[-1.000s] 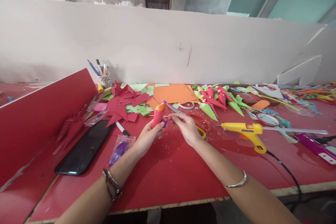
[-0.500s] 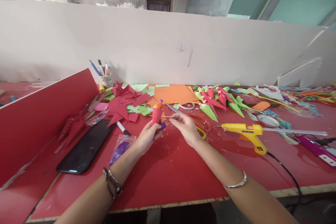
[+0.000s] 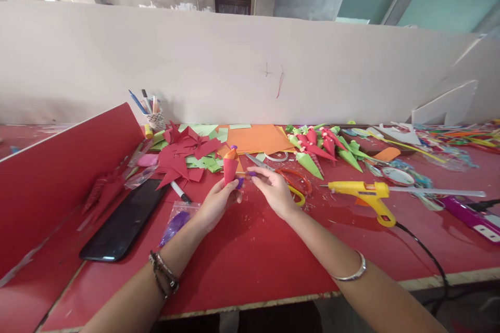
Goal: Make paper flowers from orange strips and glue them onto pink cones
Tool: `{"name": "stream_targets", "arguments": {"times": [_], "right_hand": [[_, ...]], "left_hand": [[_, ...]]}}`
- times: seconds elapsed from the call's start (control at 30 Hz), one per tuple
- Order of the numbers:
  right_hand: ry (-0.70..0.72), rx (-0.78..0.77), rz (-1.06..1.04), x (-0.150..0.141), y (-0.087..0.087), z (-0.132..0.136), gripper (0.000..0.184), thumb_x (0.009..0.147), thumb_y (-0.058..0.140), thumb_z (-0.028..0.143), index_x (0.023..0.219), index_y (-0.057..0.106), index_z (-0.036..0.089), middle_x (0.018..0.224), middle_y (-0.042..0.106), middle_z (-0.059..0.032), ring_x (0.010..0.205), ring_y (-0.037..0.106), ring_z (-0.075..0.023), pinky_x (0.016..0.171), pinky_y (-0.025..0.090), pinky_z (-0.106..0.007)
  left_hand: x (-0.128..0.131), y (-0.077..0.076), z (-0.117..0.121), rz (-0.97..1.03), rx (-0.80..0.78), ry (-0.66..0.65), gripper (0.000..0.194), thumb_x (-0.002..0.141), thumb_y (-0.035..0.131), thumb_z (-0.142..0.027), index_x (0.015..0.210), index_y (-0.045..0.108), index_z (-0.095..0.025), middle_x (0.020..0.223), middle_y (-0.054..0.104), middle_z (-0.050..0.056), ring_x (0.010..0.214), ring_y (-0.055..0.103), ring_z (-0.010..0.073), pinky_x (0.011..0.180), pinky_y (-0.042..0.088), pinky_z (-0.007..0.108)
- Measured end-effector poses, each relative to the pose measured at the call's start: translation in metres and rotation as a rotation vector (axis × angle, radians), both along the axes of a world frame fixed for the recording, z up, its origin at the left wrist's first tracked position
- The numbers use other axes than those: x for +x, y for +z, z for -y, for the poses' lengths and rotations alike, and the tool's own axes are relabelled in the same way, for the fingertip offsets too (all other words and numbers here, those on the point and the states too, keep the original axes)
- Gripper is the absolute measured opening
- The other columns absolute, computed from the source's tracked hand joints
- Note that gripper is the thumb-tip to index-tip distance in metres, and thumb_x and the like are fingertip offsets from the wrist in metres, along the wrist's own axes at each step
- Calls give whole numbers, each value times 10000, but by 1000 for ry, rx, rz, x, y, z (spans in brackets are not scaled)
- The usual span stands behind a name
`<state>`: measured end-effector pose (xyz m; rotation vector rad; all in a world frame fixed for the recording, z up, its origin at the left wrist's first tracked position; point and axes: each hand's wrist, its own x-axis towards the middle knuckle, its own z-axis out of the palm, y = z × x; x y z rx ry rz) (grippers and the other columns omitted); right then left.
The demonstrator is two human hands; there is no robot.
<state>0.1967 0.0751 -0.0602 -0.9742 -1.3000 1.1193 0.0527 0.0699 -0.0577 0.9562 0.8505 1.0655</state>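
Note:
My left hand (image 3: 217, 202) is closed around the base of a small red paper cone (image 3: 229, 168) with an orange top, held upright above the red table (image 3: 253, 255). A purple bit shows at its fingertips. My right hand (image 3: 273, 190) pinches something small and purple (image 3: 252, 173) just right of the cone; a thin stick runs between the hands. Scissors with red and yellow handles (image 3: 294, 183) lie right behind my right hand.
A yellow glue gun (image 3: 367, 195) with black cord lies to the right. A black phone (image 3: 123, 223), a marker (image 3: 180, 192) and a bag of purple bits (image 3: 175, 218) lie left. Red paper cutouts (image 3: 183, 153), orange sheets (image 3: 255, 138), finished cones (image 3: 324, 148) and a pen cup (image 3: 155, 117) sit behind.
Both hands stay together at the cone with only slight shifts. A purple bit now shows in my right fingertips beside the cone.

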Motion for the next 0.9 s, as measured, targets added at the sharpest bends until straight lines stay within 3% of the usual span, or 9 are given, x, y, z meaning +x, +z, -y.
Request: {"name": "stream_targets", "arguments": {"times": [0.1, 0.3, 0.5, 0.63, 0.73, 0.9], "right_hand": [[36, -33, -45, 1, -2, -3, 204, 704, 563, 291, 876, 618, 197, 860, 656, -26, 800, 624, -169, 820, 475, -349], [40, -72, -11, 3, 0, -2, 200, 735, 527, 302, 854, 625, 175, 712, 648, -27, 662, 626, -162, 689, 507, -323], [-24, 88, 255, 5, -7, -5, 287, 683, 467, 113, 889, 641, 211, 946, 580, -34, 885, 556, -150, 793, 452, -294], [-17, 149, 412, 5, -11, -6, 277, 705, 479, 132, 909, 642, 226, 1033, 514, -44, 1018, 480, -164, 871, 400, -306], [-54, 231, 384, 4, -5, -2, 248, 765, 481, 214, 983, 600, 221, 1009, 533, -46, 990, 493, -156, 884, 392, -312], [49, 312, 428, 2, 6, 7, 198, 765, 519, 239, 944, 596, 205, 885, 584, -35, 810, 553, -144, 749, 451, -281]], "left_hand": [[0, 0, 0, -1, 16, -10, 240, 696, 591, -333, 811, 528, -132, 732, 517, -4, 493, 441, 49, 516, 350, 202], [-1, -2, -1, 20, 26, -30, 199, 728, 569, -315, 794, 519, -135, 707, 515, -14, 502, 447, 45, 528, 349, 189], [-1, -4, -3, 88, 10, 12, 199, 710, 590, -282, 846, 541, -145, 733, 508, -21, 504, 469, 38, 521, 356, 181], [-1, -2, -2, 97, 15, -16, 206, 709, 597, -276, 860, 546, -144, 722, 518, -18, 573, 497, 55, 589, 384, 188], [-1, -3, -1, 37, 48, -42, 237, 721, 587, -293, 888, 537, -133, 704, 517, -15, 614, 490, 62, 641, 389, 198], [-2, -8, -3, -166, 203, -53, 228, 752, 535, -317, 880, 515, -129, 665, 494, -25, 607, 452, 71, 608, 357, 200]]}}
